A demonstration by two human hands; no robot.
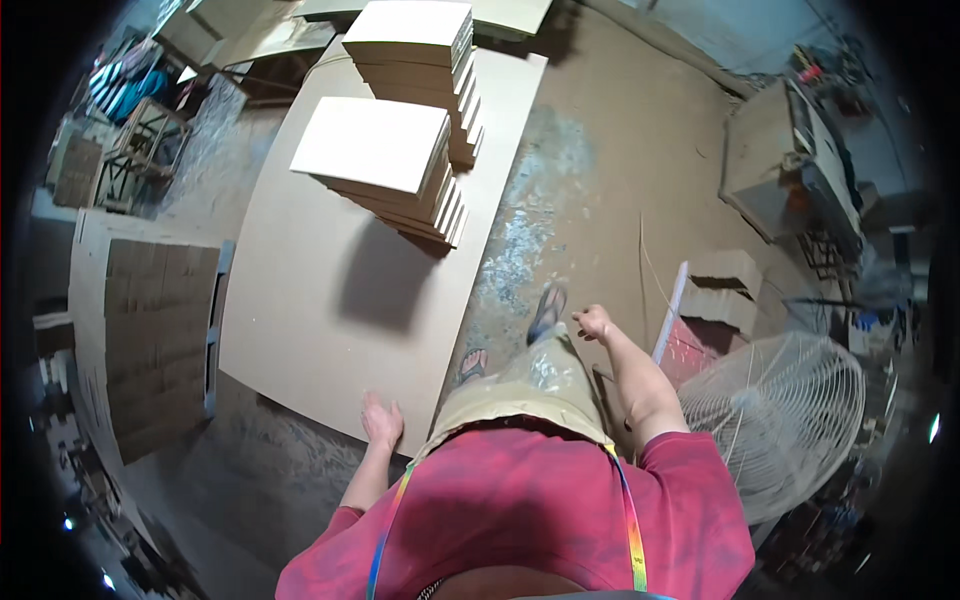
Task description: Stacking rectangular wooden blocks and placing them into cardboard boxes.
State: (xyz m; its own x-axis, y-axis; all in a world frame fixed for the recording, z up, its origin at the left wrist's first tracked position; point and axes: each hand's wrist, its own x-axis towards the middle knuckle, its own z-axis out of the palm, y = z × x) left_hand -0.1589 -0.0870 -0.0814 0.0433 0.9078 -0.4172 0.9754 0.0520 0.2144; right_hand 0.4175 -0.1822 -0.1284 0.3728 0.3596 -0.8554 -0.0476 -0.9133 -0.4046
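My left hand [381, 420] is at the near edge of a large flat tan board [290, 320], its fingers apart and nothing in it. Whether the palm presses on the board or hovers just over it, I cannot tell. Out to my right, my right hand [592, 322] hangs beside my leg with its fingers curled in, and no object shows in it. On the board, a nearer stack of pale rectangular panels [375, 145] stands beyond my left hand, its layers fanned unevenly. Behind it rises a second similar stack [410, 30].
A wire-caged fan [770, 415] stands close on my right, beside a pinkish-red panel [690, 350] and brown blocks [722, 285]. To the left is a brown stack [160, 340] with a pale top. A large boxy object [765, 150] sits at far right on the dusty floor [630, 130].
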